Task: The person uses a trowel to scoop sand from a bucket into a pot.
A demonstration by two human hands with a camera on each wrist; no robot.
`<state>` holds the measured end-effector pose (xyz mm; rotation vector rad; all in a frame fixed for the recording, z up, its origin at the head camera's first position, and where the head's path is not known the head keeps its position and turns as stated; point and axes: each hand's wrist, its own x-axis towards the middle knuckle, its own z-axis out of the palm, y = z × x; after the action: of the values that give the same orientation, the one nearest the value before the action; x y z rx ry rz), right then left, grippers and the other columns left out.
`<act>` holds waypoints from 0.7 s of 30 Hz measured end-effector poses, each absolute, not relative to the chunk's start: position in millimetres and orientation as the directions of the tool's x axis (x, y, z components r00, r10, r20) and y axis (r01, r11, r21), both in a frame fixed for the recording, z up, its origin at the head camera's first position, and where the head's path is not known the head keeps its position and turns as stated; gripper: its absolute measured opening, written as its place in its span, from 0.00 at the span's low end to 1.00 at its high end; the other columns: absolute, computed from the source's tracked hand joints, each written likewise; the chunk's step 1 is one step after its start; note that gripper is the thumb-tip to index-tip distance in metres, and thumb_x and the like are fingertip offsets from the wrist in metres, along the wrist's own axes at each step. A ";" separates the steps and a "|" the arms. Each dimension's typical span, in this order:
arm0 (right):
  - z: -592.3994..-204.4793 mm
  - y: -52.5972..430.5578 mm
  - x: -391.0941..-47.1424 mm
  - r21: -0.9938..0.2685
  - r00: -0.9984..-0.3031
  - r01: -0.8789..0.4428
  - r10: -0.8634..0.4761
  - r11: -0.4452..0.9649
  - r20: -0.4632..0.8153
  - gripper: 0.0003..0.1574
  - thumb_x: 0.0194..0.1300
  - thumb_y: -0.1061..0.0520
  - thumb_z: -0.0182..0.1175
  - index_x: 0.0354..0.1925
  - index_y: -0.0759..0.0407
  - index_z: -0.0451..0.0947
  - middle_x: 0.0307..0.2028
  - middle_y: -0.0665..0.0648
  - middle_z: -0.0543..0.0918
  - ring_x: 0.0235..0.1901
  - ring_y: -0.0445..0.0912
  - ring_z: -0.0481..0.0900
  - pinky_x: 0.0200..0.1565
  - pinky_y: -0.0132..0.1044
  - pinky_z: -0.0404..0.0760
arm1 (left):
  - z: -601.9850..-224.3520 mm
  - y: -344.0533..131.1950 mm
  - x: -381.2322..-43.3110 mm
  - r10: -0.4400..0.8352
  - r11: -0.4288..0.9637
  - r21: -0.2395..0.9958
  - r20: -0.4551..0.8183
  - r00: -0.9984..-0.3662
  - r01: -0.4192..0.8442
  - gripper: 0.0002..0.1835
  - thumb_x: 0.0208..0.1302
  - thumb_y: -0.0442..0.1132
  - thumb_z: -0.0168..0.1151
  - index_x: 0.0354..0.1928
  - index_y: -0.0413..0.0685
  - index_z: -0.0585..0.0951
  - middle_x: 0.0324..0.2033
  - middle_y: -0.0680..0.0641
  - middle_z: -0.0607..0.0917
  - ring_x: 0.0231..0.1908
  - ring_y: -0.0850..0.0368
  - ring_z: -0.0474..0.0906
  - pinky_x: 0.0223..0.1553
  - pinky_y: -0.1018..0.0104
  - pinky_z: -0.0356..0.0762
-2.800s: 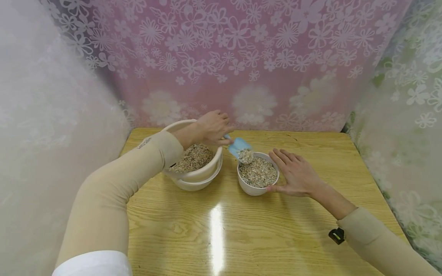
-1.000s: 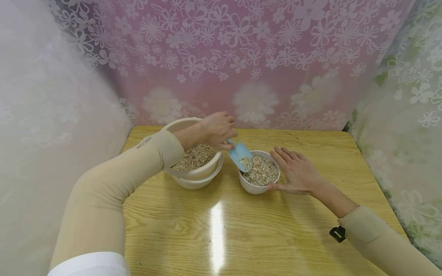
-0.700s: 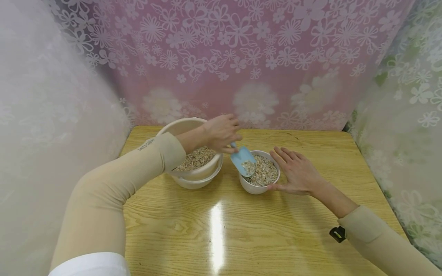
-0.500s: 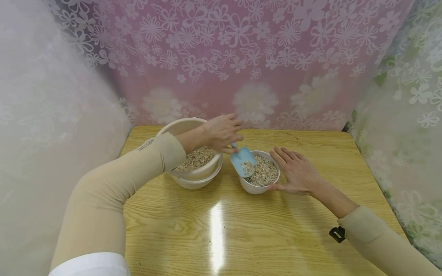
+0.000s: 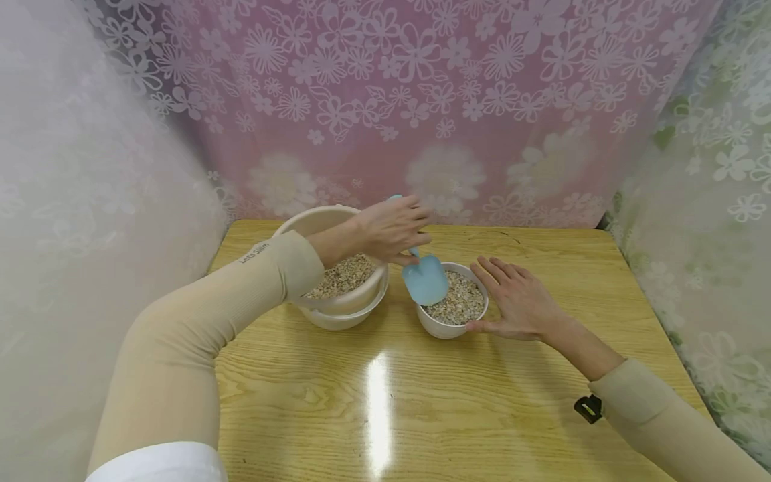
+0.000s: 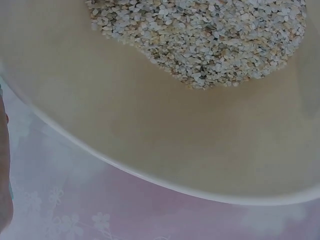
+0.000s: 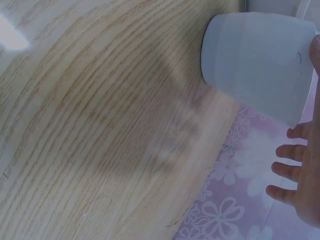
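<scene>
My left hand [image 5: 394, 231] grips the handle of a light blue scoop [image 5: 425, 281]. Its blade hangs over the left part of a small white bowl [image 5: 442, 331], and no grains show on the side facing the head camera. Pale gravel [image 5: 459, 301] fills the bowl nearly to the rim. My right hand [image 5: 521, 302] rests against the bowl's right side, fingers extended and thumb at the near rim. In the right wrist view, the bowl [image 7: 260, 65] stands between the thumb and the spread fingers. Left of it, a large cream basin [image 5: 361, 294] holds more gravel [image 6: 215, 40], partly hidden by my left forearm.
Under the cream basin sits another white container [image 5: 340, 323]. Everything stands on a wooden table [image 5: 458, 408] with a bright light streak in front. A pink flowered curtain [image 5: 361, 100] hangs behind the table, with pale sheets on both sides.
My left hand has shifted right and nearer with the scoop. Its blade has tipped over, and the gravel seen on it earlier no longer shows. My right hand stays at the bowl.
</scene>
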<state>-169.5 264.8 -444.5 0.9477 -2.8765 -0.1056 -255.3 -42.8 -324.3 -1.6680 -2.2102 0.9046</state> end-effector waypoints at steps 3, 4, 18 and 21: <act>-444.3 264.9 -169.5 0.102 -0.798 -0.589 -0.597 0.802 0.087 0.75 0.56 0.11 0.56 0.82 0.58 0.58 0.80 0.65 0.64 0.77 0.64 0.66 0.70 0.64 0.73 | -320.8 -45.5 -254.5 0.937 0.165 -0.618 -0.144 -0.318 0.768 0.31 0.79 0.71 0.40 0.53 0.53 0.78 0.53 0.46 0.83 0.57 0.48 0.75 0.63 0.53 0.70; -444.3 265.0 -169.5 0.100 -0.798 -0.589 -0.597 0.802 0.088 0.75 0.56 0.11 0.57 0.82 0.58 0.58 0.80 0.65 0.64 0.77 0.64 0.67 0.70 0.64 0.73 | -320.0 -47.0 -254.5 0.940 0.170 -0.625 -0.130 -0.316 0.762 0.31 0.79 0.71 0.40 0.52 0.53 0.78 0.52 0.46 0.83 0.55 0.48 0.75 0.63 0.53 0.70; -443.0 266.1 -168.9 0.079 -0.799 -0.588 -0.593 0.805 0.102 0.76 0.55 0.12 0.59 0.82 0.59 0.56 0.81 0.65 0.62 0.77 0.65 0.66 0.70 0.65 0.72 | -318.4 -80.3 -254.4 0.909 0.305 -0.602 -0.046 -0.414 0.738 0.34 0.78 0.70 0.43 0.59 0.51 0.80 0.56 0.42 0.84 0.57 0.45 0.78 0.60 0.52 0.75; -442.0 265.9 -169.4 0.073 -0.798 -0.589 -0.593 0.805 0.105 0.76 0.55 0.12 0.59 0.82 0.58 0.56 0.81 0.65 0.62 0.78 0.65 0.66 0.71 0.65 0.71 | -318.9 -91.5 -253.6 0.889 0.379 -0.557 -0.004 -0.458 0.739 0.33 0.78 0.69 0.45 0.59 0.50 0.81 0.57 0.41 0.85 0.56 0.44 0.78 0.60 0.51 0.76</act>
<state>-169.4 265.9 -442.0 0.9424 -2.8669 -0.0555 -253.6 -91.5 -318.9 -1.4318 -2.3466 0.7164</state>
